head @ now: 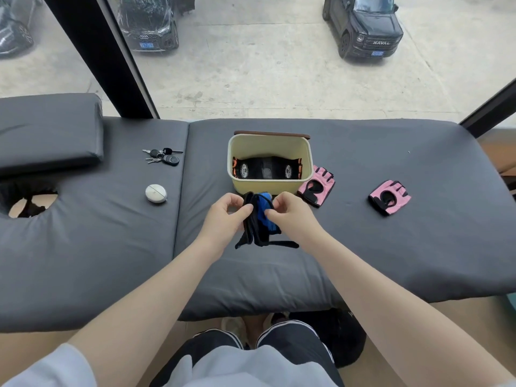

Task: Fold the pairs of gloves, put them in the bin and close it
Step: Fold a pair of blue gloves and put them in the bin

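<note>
A blue and black pair of gloves (261, 219) is held above the grey padded table, just in front of the bin. My left hand (223, 216) grips its black left side and my right hand (290, 216) pinches the blue right side. The pale yellow bin (269, 188) stands open behind them with a black and orange pair of gloves (266, 169) lying inside. Its brown lid (272, 134) sits behind the bin's far rim. One pink and black glove (317, 185) lies against the bin's right side. A second pink glove (389, 196) lies apart, farther right.
A bunch of keys (163, 156) and a round white case (155, 193) lie on the grey padded table (391, 247) to the left of the bin. A grey cushion (50, 129) sits at far left above a face hole (28, 203). A window runs behind the table.
</note>
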The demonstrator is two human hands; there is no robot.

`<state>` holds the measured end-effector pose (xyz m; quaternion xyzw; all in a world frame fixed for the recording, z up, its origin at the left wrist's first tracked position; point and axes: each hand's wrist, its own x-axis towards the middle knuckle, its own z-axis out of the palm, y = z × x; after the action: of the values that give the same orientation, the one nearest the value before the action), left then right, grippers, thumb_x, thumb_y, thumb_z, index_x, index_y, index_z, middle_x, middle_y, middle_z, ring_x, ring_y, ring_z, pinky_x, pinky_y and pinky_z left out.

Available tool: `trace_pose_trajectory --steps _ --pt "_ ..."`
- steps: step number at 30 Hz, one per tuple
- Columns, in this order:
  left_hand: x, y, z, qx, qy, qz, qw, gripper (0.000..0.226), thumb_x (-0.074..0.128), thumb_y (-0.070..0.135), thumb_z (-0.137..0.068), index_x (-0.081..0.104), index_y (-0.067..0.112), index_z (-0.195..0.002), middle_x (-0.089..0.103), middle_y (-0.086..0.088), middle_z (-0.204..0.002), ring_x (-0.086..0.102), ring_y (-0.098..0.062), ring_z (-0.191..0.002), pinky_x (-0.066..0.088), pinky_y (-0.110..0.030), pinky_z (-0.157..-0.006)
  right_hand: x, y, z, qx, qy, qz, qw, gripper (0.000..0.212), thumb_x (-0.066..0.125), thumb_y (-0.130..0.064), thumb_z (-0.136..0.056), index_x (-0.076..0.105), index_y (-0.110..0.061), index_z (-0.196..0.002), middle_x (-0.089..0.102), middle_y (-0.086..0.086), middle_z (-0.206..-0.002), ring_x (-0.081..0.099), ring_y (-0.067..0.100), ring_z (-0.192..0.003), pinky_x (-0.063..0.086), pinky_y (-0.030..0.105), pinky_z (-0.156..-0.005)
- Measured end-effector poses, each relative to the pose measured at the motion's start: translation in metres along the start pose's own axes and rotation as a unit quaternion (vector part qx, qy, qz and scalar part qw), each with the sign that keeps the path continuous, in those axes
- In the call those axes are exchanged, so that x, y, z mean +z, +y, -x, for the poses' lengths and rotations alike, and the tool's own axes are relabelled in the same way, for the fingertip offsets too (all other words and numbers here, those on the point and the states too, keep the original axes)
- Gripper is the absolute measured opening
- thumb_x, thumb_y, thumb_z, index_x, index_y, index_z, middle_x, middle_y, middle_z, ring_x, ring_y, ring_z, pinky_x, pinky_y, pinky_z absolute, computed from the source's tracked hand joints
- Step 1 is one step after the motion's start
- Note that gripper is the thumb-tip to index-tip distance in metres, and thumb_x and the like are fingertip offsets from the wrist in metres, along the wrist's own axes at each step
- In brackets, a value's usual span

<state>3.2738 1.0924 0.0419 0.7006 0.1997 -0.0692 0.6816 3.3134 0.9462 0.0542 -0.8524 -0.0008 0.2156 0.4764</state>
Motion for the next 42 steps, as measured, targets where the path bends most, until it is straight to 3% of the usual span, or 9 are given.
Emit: trace_pose_trajectory --steps 3,6,11,14,17,22,29,34,42 --pt "0.003 -0.002 -0.002 -0.015 -0.061 0.011 0.998 0.016 0.051 0.019 -0.093 0.057 0.016 -0.078 0.043 0.004 -0.133 0.064 -0.002 -0.08 0.052 -0.016 -0.063 0.003 0.008 -0.003 0.013 -0.003 -0.046 0.999 0.02 0.064 -0.021 -0.081 0.046 -0.018 -0.074 0.054 0.0 -0.074 0.049 0.018 -0.07 0.049 0.039 -0.068" --pt "0.001 -0.013 -0.009 -0.029 -0.117 0.05 0.991 0.026 0.04 0.008 -0.096 0.058 0.013 -0.078 0.024 0.014 -0.149 0.064 -0.012 -0.084 0.053 -0.02 -0.067 0.001 0.018 -0.005 0.032 -0.017 -0.111 0.993 0.017 0.067 -0.021 -0.081 0.051 -0.017 -0.078 0.057 0.003 -0.078 0.053 0.019 -0.074 0.051 0.04 -0.072" --pt "0.007 -0.028 -0.015 0.003 -0.16 -0.016 0.987 0.013 0.053 0.004 -0.09 0.052 0.014 -0.081 0.062 0.003 -0.113 0.066 -0.015 -0.08 0.053 -0.022 -0.069 0.002 0.037 -0.007 0.048 -0.041 -0.119 0.991 0.02 0.069 -0.015 -0.08 0.051 -0.02 -0.072 0.058 0.004 -0.078 0.054 0.019 -0.076 0.05 0.041 -0.08" --pt "0.008 -0.038 -0.02 -0.029 -0.129 -0.084 0.988 0.017 0.059 0.011 -0.087 0.049 0.018 -0.099 0.061 0.001 -0.082 0.058 -0.012 -0.07 0.045 -0.016 -0.061 0.005 0.049 -0.007 0.065 -0.027 -0.11 0.991 0.022 0.068 -0.014 -0.081 0.049 -0.019 -0.07 0.056 0.004 -0.075 0.052 0.019 -0.073 0.047 0.037 -0.073" --pt "0.015 -0.051 -0.021 -0.047 -0.181 -0.129 0.974 0.042 0.06 0.015 -0.087 0.043 0.027 -0.123 0.058 0.003 -0.076 0.057 -0.012 -0.068 0.048 -0.024 -0.068 0.015 0.06 -0.006 0.084 -0.025 -0.121 0.989 0.019 0.064 -0.012 -0.084 0.048 -0.015 -0.074 0.053 0.001 -0.071 0.05 0.018 -0.071 0.044 0.033 -0.068" --pt "0.026 -0.061 -0.025 -0.066 -0.174 -0.076 0.98 0.031 0.06 0.007 -0.086 0.049 0.018 -0.113 0.065 -0.012 -0.085 0.064 -0.017 -0.078 0.054 -0.03 -0.074 0.018 0.076 -0.007 0.129 -0.042 -0.237 0.962 0.02 0.061 -0.01 -0.087 0.049 -0.015 -0.073 0.062 0.003 -0.076 0.06 0.019 -0.071 0.048 0.035 -0.07" --pt "0.009 -0.067 -0.033 -0.086 -0.05 -0.215 0.971 0.026 0.058 0.01 -0.078 0.053 0.022 -0.1 0.055 -0.003 -0.07 0.057 -0.019 -0.067 0.055 -0.037 -0.068 0.009 0.087 -0.018 0.128 0.074 -0.026 0.989 0.025 0.057 -0.013 -0.083 0.039 -0.019 -0.067 0.044 -0.003 -0.064 0.038 0.015 -0.059 0.035 0.025 -0.056" --pt "-0.01 -0.054 -0.034 0.001 0.103 -0.348 0.932 0.027 0.053 0.007 -0.076 0.049 0.015 -0.102 0.052 -0.002 -0.069 0.05 -0.026 -0.073 0.038 -0.031 -0.063 0.008 0.084 -0.022 0.059 0.152 0.178 0.97 0.012 0.053 -0.017 -0.087 0.043 -0.014 -0.083 0.049 -0.001 -0.088 0.045 0.023 -0.073 0.036 0.031 -0.063" --pt "0.004 -0.122 -0.074 -0.119 -0.094 -0.346 0.926 0.045 0.034 0.012 -0.095 0.033 0.013 -0.14 0.059 -0.003 -0.112 0.054 -0.024 -0.106 0.041 -0.034 -0.094 0.054 0.123 -0.058 0.102 -0.005 0.206 0.973 0.009 0.053 -0.011 -0.087 0.045 -0.012 -0.084 0.053 0.004 -0.087 0.047 0.025 -0.081 0.038 0.031 -0.068"
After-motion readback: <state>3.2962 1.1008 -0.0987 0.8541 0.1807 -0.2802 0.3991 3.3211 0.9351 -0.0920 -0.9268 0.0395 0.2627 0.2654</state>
